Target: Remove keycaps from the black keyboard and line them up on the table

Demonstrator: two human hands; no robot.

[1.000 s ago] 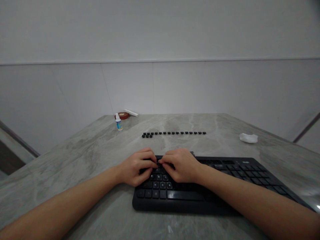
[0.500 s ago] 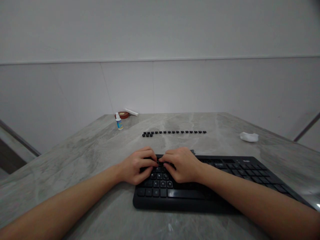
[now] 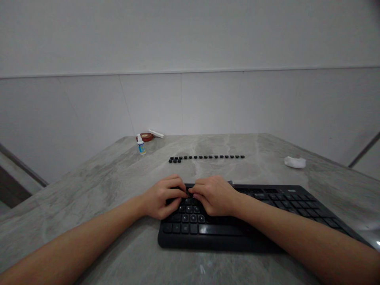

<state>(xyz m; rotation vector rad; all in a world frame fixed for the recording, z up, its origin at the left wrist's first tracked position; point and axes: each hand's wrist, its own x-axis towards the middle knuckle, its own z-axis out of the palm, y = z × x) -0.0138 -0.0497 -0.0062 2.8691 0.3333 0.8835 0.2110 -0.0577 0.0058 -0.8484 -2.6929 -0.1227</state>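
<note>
A black keyboard [image 3: 208, 242] lies on the stone-patterned table, with several keys at its left bared to round key posts [image 3: 193, 218]. My left hand [image 3: 164, 198] rests over its upper left corner, fingers bent and the index fingertip down among the top keys. Facing it from the right, my right hand [image 3: 215, 196] has thumb and index finger pinched at the same spot, almost touching the left fingertip. What sits between the fingertips is too small and dark to make out. A small grey piece [image 3: 231, 183] shows just behind my right hand.
Black keycaps [image 3: 208, 157] stand in a long row behind the keyboard, with a short second row at its left. Farther back left are a small white-capped bottle [image 3: 141, 145], a red-brown box [image 3: 146, 137] and a white strip [image 3: 156, 133]. Crumpled white tissue [image 3: 295, 162] lies right.
My right thumb has drawn up closer to the index finger, and that hand has tilted slightly. The grey piece behind it has shifted a little right and down. My left hand stays put.
</note>
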